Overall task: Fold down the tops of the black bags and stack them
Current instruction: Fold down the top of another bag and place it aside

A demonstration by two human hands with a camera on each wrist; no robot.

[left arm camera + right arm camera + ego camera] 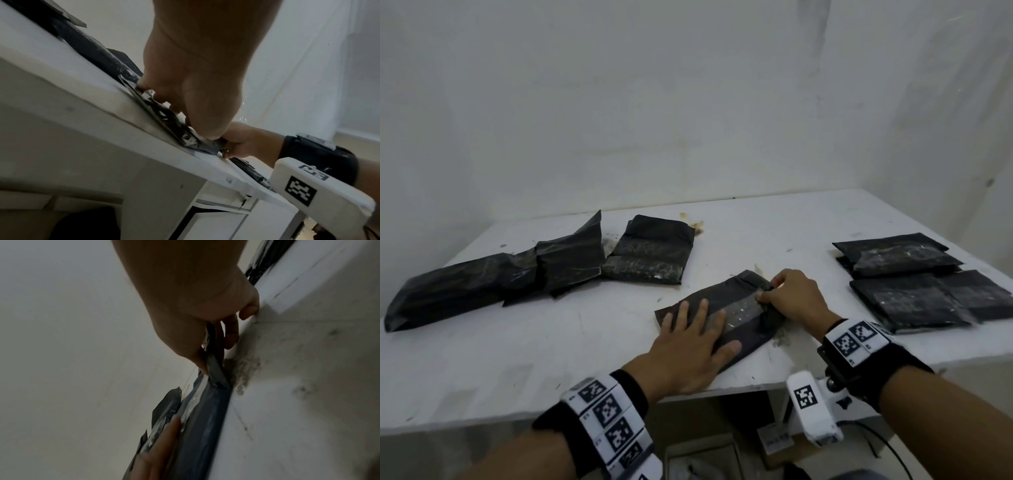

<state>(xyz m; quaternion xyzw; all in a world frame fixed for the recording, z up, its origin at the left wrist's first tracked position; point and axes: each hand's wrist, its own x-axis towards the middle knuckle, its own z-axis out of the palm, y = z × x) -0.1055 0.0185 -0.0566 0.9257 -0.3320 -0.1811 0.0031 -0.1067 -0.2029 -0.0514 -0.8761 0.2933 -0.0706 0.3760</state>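
A flat black bag [736, 301] lies slantwise near the front edge of the white table [585, 342]. My left hand [693, 342] presses flat on its near half, fingers spread and straight. My right hand [787, 298] pinches the bag's top flap at the right end, thumb and fingers curled on the plastic. The right wrist view shows that pinched strip of black plastic [213, 363] between thumb and fingers. In the left wrist view my left hand [185, 100] lies on the bag [162, 113] at the table's edge.
Three black bags lie at the left: a long one [455, 291], one with its top sticking up [571, 257] and a folded one [654, 253]. Folded black bags [914, 291] are stacked at the right. White walls close off the back and right.
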